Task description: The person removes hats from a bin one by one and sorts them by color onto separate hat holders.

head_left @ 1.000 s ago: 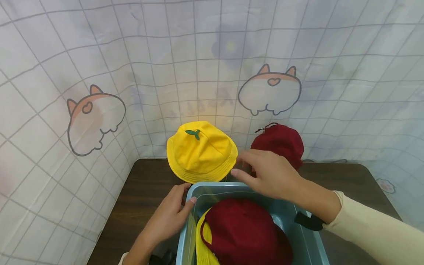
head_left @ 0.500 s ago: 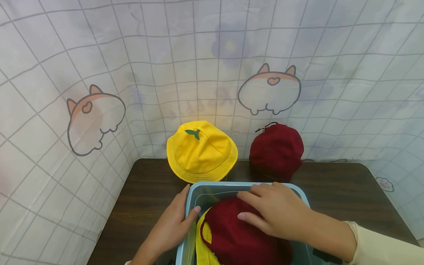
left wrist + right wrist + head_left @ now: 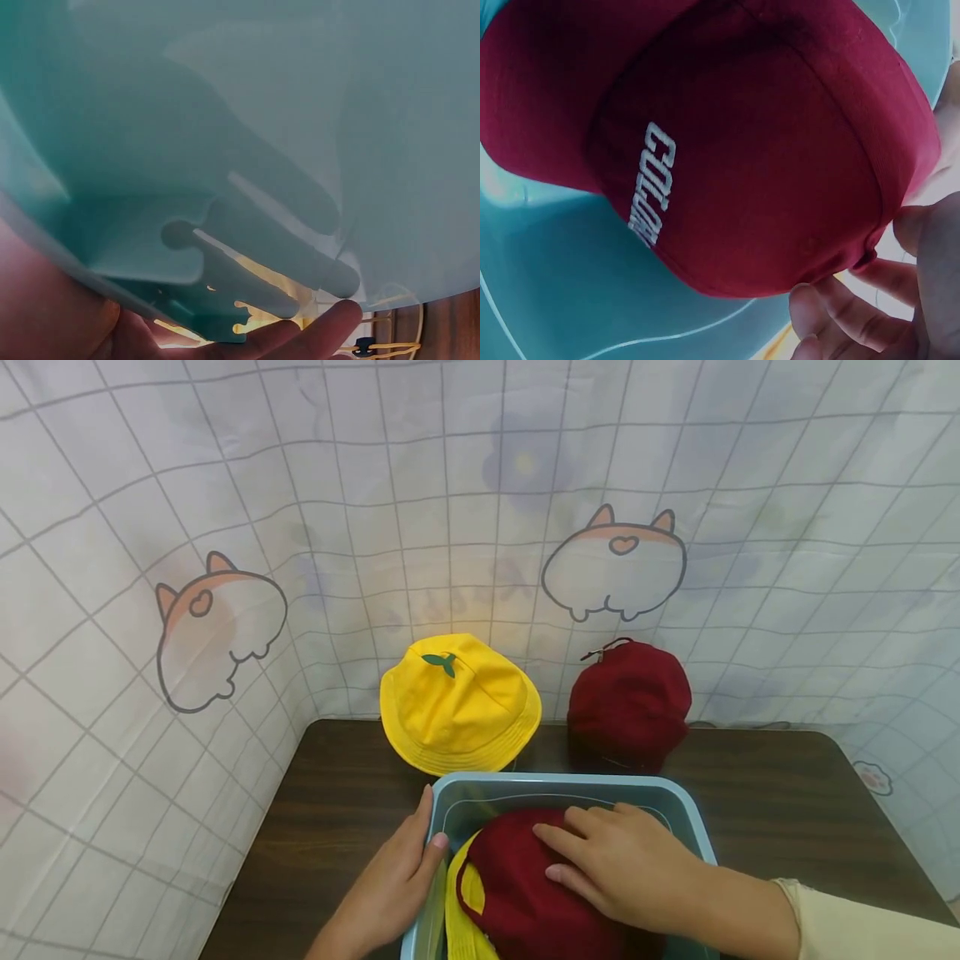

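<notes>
A light blue plastic bin [image 3: 592, 781] stands at the front of the table. Inside lies a dark red baseball cap [image 3: 517, 877], with white lettering on its front in the right wrist view. Part of a yellow hat [image 3: 468, 935] shows at the cap's left side. My right hand [image 3: 637, 868] reaches over the bin and pinches the crown near its top button [image 3: 866, 259] between thumb and fingers. My left hand [image 3: 393, 877] rests against the bin's left wall, its fingers straight along the outside and its thumb at the rim.
Behind the bin, a yellow bucket hat [image 3: 457, 710] with a green sprout leans near the wall, and a second dark red cap [image 3: 630, 702] stands to its right. The brown table [image 3: 780, 810] extends on both sides. A checked curtain [image 3: 420, 510] closes off the back.
From beside the hats at the back, my right hand has come down onto the red cap in the bin. My left hand has slid slightly toward me along the rim.
</notes>
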